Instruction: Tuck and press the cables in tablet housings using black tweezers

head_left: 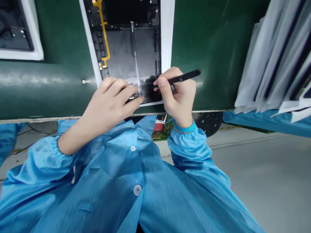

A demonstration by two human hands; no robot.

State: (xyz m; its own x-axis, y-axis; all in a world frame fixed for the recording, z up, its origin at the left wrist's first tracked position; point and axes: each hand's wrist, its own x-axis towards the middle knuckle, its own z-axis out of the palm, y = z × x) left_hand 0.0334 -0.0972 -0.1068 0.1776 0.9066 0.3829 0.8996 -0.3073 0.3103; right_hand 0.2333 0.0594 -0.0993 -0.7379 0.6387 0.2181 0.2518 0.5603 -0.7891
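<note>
A black device housing (121, 42) lies in a white frame on the green bench, with an orange flex cable (104, 35) along its left side and a thin grey cable (135, 58) down its middle. My right hand (178, 94) pinches a black pen-like tool (187, 76), its tip low over the housing's lower right corner. My left hand (114, 100) rests over the lower edge of the housing, fingers bent and thumb reaching toward the grey cable's lower end. Whether a small part sits under those fingertips is hidden.
Another framed device (14, 29) is at the upper left of the green bench (206, 42). A row of grey sheets or sleeves (262, 61) stands at the right. A small screw-like piece (83, 81) lies left of the housing. Below the bench edge are a green board (164, 131) and a black round seat (210, 123).
</note>
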